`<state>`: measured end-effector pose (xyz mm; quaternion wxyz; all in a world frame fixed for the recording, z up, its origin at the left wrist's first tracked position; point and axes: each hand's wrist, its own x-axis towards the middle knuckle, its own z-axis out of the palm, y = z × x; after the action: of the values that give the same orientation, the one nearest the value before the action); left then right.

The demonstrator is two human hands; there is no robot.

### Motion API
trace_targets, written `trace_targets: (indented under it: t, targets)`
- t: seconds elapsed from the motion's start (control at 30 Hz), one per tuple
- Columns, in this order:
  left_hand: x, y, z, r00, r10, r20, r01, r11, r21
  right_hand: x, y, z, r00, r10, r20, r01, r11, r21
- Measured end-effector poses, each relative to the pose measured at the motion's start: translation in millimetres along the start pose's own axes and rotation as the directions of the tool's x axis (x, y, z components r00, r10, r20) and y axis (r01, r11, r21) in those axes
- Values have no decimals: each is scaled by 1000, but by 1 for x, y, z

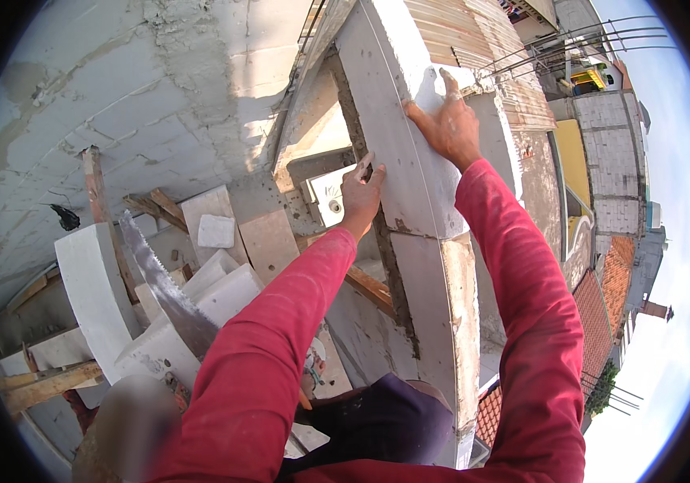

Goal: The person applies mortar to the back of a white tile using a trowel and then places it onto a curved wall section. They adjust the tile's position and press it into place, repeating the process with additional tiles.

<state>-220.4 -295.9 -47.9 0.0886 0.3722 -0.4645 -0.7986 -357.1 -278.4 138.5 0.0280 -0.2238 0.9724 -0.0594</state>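
Note:
A long white block (pixel 393 97) lies along the top of a narrow wall, with a thin string running along its length. My right hand (pixel 450 125) grips its upper part, fingertips at the right edge and thumb on the face. My left hand (pixel 361 189) holds the block's left edge lower down, fingers bent. A second block (pixel 425 298) lies in line just below it, with a rough right side. Left of my hands is an opening (pixel 321 129) with light surfaces below it.
A toothed saw (pixel 156 274) rests among cut blocks (pixel 91 290) and timber offcuts (pixel 47 382) at left. A blurred person (pixel 132 423) is at lower left. Steel rods (pixel 578 36) jut out at upper right. A drop to roofs (pixel 619 270) lies beyond the wall.

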Motion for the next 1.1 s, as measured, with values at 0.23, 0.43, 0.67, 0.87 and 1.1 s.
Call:
trace_targets:
  t: [0.23,0.43,0.67,0.87,1.1]
  targets:
    - [-9,11,7,994,-104,28,104,994,-22,-1,7,-2,994,-104,35,104,994,-20]
    - [-5,8,-4,996,-39,78,39,999,4,1,6,1,990,-139,15,138,990,37]
    - [-3,3,-11,925,-358,128,368,927,-66,4,11,0,987,-159,4,159,987,-17]
    - [11,-31,-19,871,-370,323,454,857,-244,0,16,7,983,-182,-8,182,983,-14]
    - [30,-30,-18,879,-408,245,463,852,-243,8,8,5,981,-195,-21,195,981,-21]
